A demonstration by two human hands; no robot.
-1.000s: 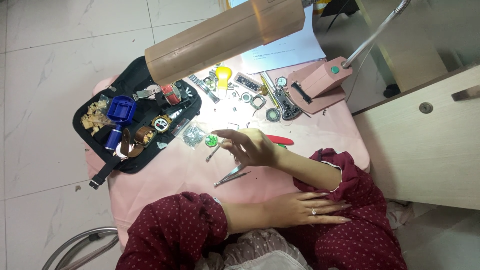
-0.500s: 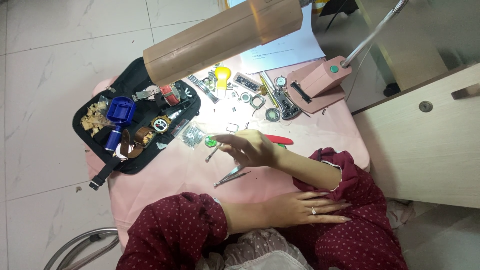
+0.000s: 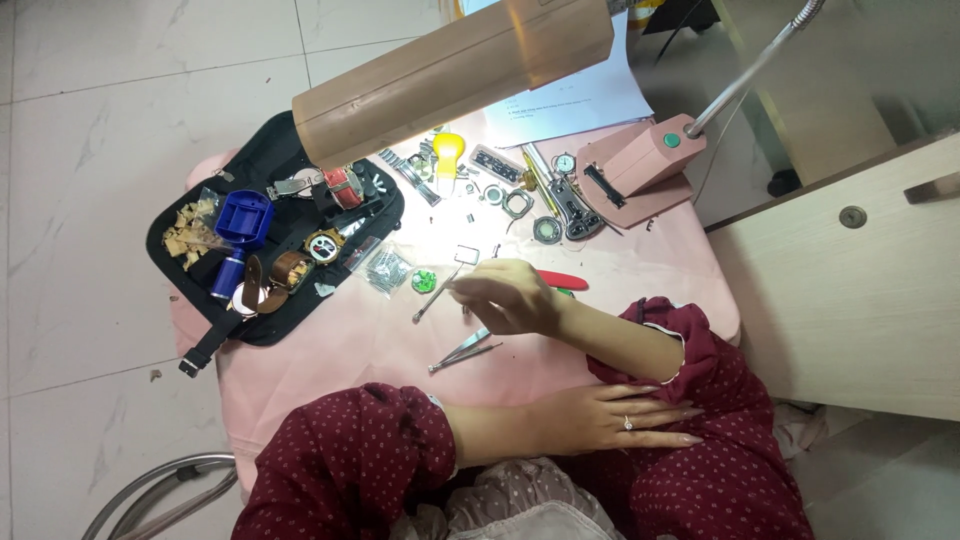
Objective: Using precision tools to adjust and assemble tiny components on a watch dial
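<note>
My right hand (image 3: 510, 300) reaches over the pink table (image 3: 330, 350), its fingertips gathered at a thin metal tool (image 3: 432, 302) that lies beside a small green round part (image 3: 424, 281). Whether the fingers pinch the tool is unclear. Tweezers (image 3: 465, 352) lie just in front of that hand, and a red-handled tool (image 3: 565, 281) shows behind it. My left hand (image 3: 615, 420), with a ring on one finger, rests flat on the maroon sleeve at my lap and holds nothing.
A black tool pouch (image 3: 290, 320) at the left carries a blue tool (image 3: 240, 222), watches and straps. Watch parts and cases (image 3: 520, 200) lie under the pink desk lamp (image 3: 450, 75), whose base (image 3: 640, 160) stands at the back right. A wooden cabinet (image 3: 850, 290) is on the right.
The fingers of my right hand, spread a second ago, have drawn together toward the thin tool. My left hand has stayed still.
</note>
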